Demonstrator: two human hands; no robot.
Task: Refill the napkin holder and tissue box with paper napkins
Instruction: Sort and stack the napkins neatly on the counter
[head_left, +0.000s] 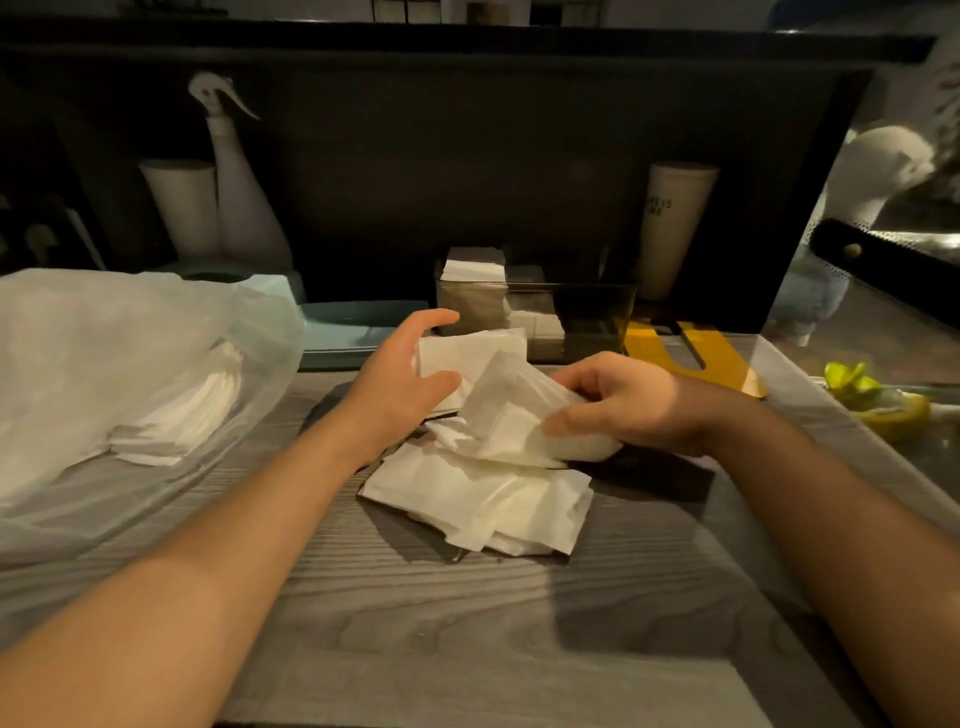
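Nearest, grey wood-grain counter, then loose paper napkins heaped untidily at its middle. Just above, right hand pinching a folded napkin lifted off the heap; left hand released, fingers spread, resting against another sheet. Better to square edges before loading, gathering a neat stack rather than single sheets. Left, plastic bag with more napkins. Beyond, clear napkin holder, partly filled at its left end. Tissue box not identifiable.
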